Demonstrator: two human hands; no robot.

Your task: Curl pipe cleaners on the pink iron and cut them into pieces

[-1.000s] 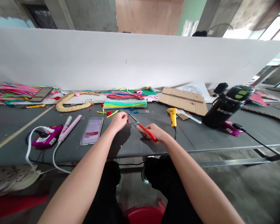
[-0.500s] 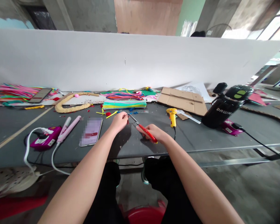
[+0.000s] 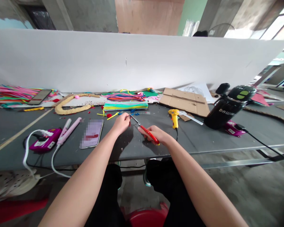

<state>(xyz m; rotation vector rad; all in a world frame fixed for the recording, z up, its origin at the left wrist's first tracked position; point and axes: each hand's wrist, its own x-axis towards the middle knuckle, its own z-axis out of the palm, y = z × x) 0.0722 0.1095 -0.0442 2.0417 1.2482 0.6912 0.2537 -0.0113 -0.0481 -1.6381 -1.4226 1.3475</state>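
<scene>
My right hand (image 3: 156,132) is closed around the red handles of a pair of scissors (image 3: 149,134). Their silver blades point up and left, and the tips reach the fingertips of my left hand (image 3: 121,123). The left fingers are pinched together; whatever is between them is too small to make out. Just beyond that hand lie short yellow pipe cleaner pieces (image 3: 113,116), a red fuzzy bit (image 3: 109,116) and dark blue scraps (image 3: 135,112). Behind them sits a bundle of green, yellow and blue pipe cleaners (image 3: 125,106).
Left on the grey table (image 3: 123,148) are a phone (image 3: 92,134), a pink hair straightener (image 3: 68,130) and a purple power strip (image 3: 46,140). To the right are a yellow glue gun (image 3: 174,118), cardboard (image 3: 184,101) and a black bottle (image 3: 221,112). A white panel (image 3: 137,63) stands behind.
The whole view has shifted very slightly. Both hands and the scissors keep nearly the same position.
</scene>
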